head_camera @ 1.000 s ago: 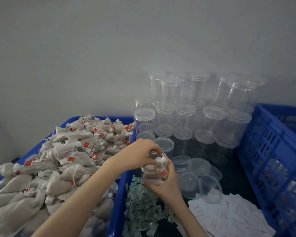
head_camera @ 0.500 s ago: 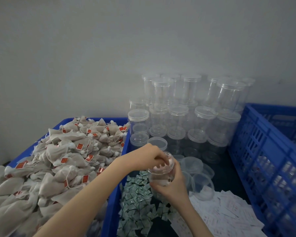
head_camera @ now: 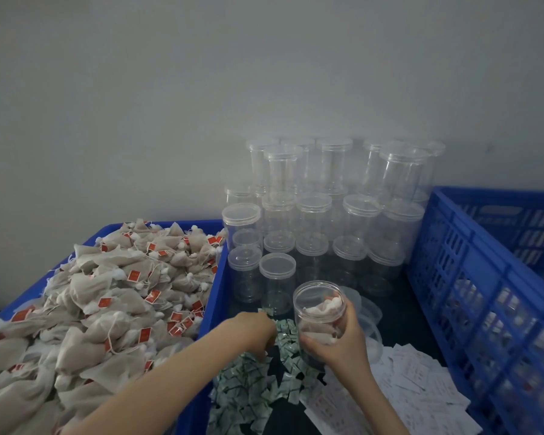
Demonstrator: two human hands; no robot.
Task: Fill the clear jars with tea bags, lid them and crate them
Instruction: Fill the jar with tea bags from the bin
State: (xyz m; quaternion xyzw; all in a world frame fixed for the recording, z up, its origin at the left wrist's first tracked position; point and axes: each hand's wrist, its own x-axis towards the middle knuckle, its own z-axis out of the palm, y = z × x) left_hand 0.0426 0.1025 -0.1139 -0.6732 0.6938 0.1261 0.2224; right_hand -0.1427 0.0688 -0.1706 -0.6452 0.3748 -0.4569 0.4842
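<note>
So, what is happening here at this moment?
A person is packing tea bags into clear plastic jars. The right hand holds an open clear jar with tea bags already inside, no lid on it. The left hand reaches down into the pile of small green-and-white sachets beside the blue bin of tea bags.

Left hand (head_camera: 254,330) off jar (head_camera: 319,321) (still unlidded), onto green packets (head_camera: 248,381)
</note>
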